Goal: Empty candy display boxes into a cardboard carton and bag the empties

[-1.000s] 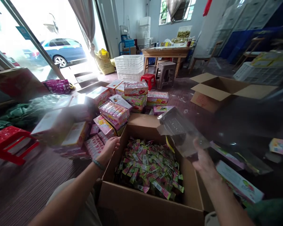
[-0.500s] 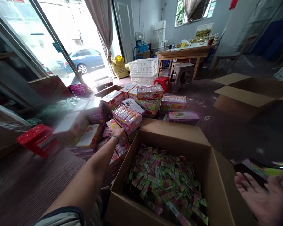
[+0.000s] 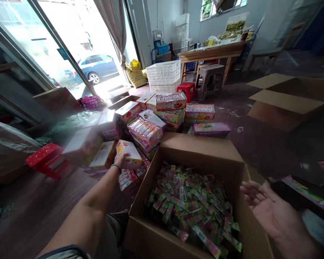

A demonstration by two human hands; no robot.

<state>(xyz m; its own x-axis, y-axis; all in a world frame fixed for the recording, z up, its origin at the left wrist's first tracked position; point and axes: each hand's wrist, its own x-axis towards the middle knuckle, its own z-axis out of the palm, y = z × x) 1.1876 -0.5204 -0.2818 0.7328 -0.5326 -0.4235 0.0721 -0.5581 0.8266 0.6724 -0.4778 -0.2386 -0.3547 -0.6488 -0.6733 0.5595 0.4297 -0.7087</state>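
Observation:
My left hand [image 3: 120, 159] reaches out to the pile of candy boxes and grips a white and yellow carton [image 3: 129, 153] lifted off the heap. My right hand [image 3: 264, 207] hovers open, palm up and empty, beside the right wall of the big cardboard box [image 3: 178, 144]. That box stands in front of me, filled with several loose pink and green candy sachets [image 3: 189, 205]. More pink boxed candy [image 3: 145, 131] is stacked just past my left hand.
A red plastic stool [image 3: 44, 158] stands at the left. An open cardboard box [image 3: 288, 99] lies at the right. A white crate [image 3: 164, 73], stools and a wooden table [image 3: 210, 54] are at the back. Flattened packaging [image 3: 305, 190] lies by my right hand.
My right hand dropped the clear plastic tray it held a second ago and now hangs open. My left hand reached into the pile and took hold of a white and yellow carton.

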